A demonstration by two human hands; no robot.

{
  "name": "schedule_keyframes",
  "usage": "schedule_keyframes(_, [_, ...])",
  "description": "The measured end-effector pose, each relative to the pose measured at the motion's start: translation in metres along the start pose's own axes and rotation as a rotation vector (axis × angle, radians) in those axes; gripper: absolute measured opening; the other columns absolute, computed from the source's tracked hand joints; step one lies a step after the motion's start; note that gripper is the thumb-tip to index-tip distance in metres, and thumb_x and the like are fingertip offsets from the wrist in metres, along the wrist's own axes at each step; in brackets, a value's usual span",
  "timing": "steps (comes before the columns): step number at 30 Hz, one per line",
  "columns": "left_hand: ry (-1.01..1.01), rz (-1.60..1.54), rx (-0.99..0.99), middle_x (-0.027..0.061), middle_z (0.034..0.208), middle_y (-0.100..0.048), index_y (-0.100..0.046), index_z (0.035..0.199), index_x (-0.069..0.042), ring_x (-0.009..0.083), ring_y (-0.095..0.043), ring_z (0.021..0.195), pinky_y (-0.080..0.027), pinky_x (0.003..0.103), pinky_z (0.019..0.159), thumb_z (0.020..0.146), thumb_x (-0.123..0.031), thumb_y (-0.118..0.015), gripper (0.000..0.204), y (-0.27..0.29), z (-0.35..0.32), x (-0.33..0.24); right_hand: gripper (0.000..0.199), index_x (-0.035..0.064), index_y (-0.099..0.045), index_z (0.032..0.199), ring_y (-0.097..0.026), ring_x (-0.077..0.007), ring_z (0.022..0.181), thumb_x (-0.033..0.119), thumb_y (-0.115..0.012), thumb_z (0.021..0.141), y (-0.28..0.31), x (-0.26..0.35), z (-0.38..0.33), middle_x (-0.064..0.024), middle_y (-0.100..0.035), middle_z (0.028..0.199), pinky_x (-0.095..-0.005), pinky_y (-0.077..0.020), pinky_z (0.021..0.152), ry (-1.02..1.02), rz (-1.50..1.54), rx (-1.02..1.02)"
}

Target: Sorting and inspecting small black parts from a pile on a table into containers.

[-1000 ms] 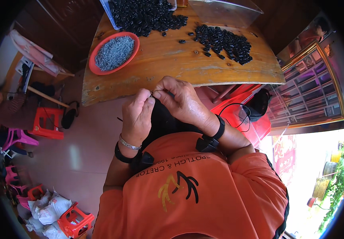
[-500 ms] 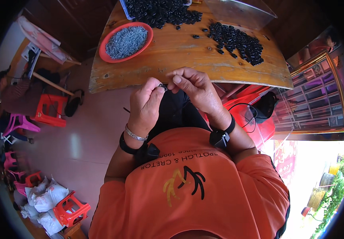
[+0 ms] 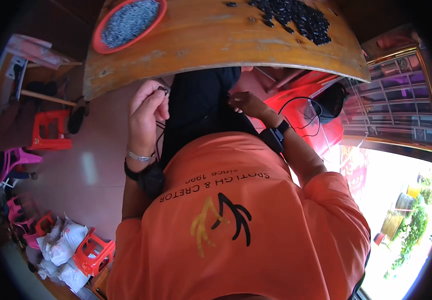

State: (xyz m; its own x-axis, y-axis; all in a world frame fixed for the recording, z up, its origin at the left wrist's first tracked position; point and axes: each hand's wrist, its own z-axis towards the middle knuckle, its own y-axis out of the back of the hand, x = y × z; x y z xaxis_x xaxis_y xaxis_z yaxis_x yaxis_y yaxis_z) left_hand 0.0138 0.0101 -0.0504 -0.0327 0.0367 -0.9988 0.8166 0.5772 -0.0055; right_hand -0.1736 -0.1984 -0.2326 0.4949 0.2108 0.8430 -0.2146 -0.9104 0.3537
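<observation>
My left hand (image 3: 147,106) is raised just off the near edge of the table, its thumb and fingers pinching a small black piece (image 3: 163,90). Lower, beside my dark trousers, my right hand (image 3: 247,104) is bent over the lap. Its fingers are in shadow, and whether they grip anything does not show. On the wooden table (image 3: 201,47) an orange-red bowl (image 3: 107,46) of small silvery screws (image 3: 131,22) stands at the left. A pile of small black round pieces (image 3: 301,20) lies at the right, with one stray piece (image 3: 231,4) apart from it.
Red plastic stools (image 3: 51,130) and a purple stool (image 3: 18,157) stand on the floor at left. White sacks (image 3: 71,240) lie by another red stool (image 3: 95,252). At right are a red chair (image 3: 321,122) with a black cable, and a large framed display (image 3: 396,97).
My hands have parted: the left has moved left with the black piece, the right has dropped toward the lap. The view has shifted, cutting off the table's far side.
</observation>
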Motion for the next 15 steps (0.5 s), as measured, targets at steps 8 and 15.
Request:
schedule_keyframes(8, [0.017, 0.006, -0.015, -0.0017, 0.063, -0.048, -0.051, 0.08, -0.006, 0.0053, -0.044, 0.053, -0.032, 0.019, 0.049, 0.089, -0.019, -0.045, 0.017, 0.022, -0.002, 0.021, 0.025, 0.0051, -0.064, 0.092, -0.062, -0.0248, 0.078, 0.022, -0.069, 0.074, -0.017, 0.014, -0.023, -0.01, -0.063, 0.083, -0.0363, -0.0502, 0.069, 0.362, -0.334, 0.069])
schedule_keyframes(15, [0.045, 0.034, -0.011, -0.0021, 0.06, -0.047, -0.05, 0.076, -0.006, 0.0056, -0.044, 0.052, -0.032, 0.019, 0.051, 0.089, -0.018, -0.044, 0.019, 0.013, -0.006, 0.018, 0.023, 0.0054, -0.065, 0.083, -0.062, -0.033, 0.079, 0.025, -0.064, 0.071, -0.05, 0.012, -0.002, -0.015, -0.063, 0.084, -0.0403, -0.0513, 0.065, 0.42, -0.75, 0.03])
